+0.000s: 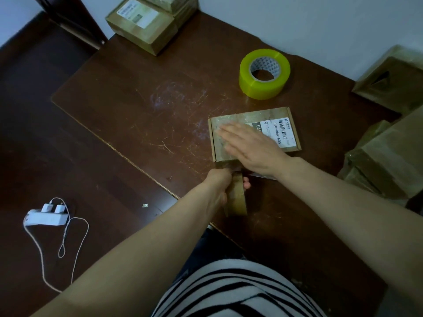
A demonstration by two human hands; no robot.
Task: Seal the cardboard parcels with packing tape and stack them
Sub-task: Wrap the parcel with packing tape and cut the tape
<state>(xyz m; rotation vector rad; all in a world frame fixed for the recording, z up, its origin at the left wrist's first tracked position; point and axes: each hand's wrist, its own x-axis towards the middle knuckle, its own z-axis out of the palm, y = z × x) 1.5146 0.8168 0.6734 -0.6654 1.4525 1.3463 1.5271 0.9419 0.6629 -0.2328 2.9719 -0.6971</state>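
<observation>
Right hand (251, 146) flat on parcel (240, 116), scratched table (148, 106)

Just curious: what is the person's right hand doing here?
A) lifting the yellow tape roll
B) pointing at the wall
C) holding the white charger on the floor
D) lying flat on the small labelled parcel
D: the right hand lies flat, fingers straight, on top of the small parcel, while the yellow tape roll stands untouched farther back on the table.
</observation>
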